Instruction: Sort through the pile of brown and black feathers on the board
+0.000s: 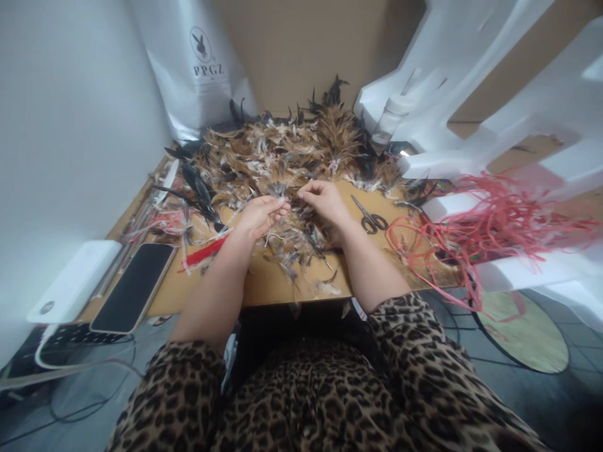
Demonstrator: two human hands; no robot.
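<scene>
My left hand [261, 215] is closed in a pinch over the front of the table, with a small greyish-brown feather bunch [277, 188] standing up from its fingertips. Just to its right, the thumb and forefinger of my right hand [326, 199] are pressed together; whatever is between them is too small to make out. Behind both hands spreads a big pile of brown and black feathers [264, 147]. More loose feathers [292, 242] lie below, between my wrists. Dark-handled scissors [370, 216] rest on the table right of my right hand.
Red-pink strips [499, 220] sit tangled at the right. At the left are a phone [134, 289], a white power strip or box [78, 279] with a cable, and a red bundle [205, 251]. A clear jar [392, 118] and a silver bag [202, 81] stand behind.
</scene>
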